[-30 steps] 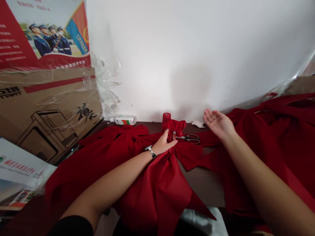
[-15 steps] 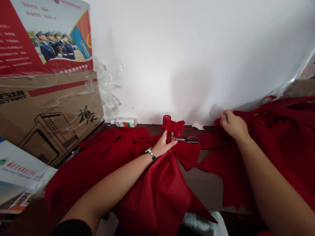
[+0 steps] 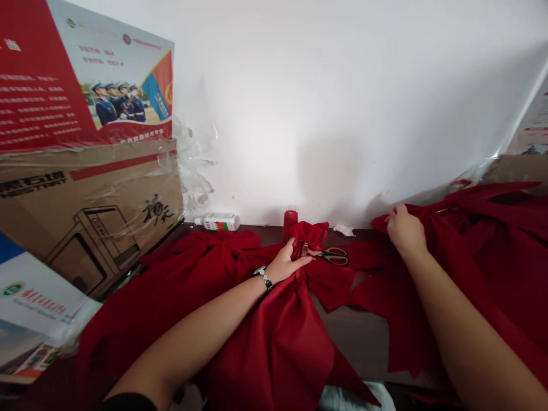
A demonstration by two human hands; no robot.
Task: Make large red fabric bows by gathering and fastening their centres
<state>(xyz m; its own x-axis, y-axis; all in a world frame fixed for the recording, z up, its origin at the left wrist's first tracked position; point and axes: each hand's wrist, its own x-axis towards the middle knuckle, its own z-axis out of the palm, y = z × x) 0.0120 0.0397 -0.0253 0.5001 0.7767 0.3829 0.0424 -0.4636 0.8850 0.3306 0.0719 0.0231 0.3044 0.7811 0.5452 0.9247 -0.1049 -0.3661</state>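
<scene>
My left hand [image 3: 287, 264] is closed round the gathered neck of a red fabric bow [image 3: 291, 337], whose long tails hang toward me over the table edge. A small metal clip [image 3: 305, 249] sits at the neck by my fingers. Just to the right lie dark-handled scissors [image 3: 334, 256], blades partly hidden by the bow. Behind the bow stands a red thread spool [image 3: 290, 222], with thin pins or needles sticking up from it. Farther right, my right hand [image 3: 405, 228] is raised with fingers pinched at the red cloth pile; its fingertips are turned away, and what they hold is hidden.
Red cloth bows [image 3: 201, 268] spread to the left, and more red cloth [image 3: 483, 257] is heaped right. A white bottle [image 3: 220, 221] lies against the wall, near a crumpled white scrap [image 3: 344, 230]. A cardboard box [image 3: 128, 200] borders the left side.
The view has shifted slightly, so most things appear lower. My left hand keeps its grip on the bow, and my right hand stays pinched near the right-hand cloth.
</scene>
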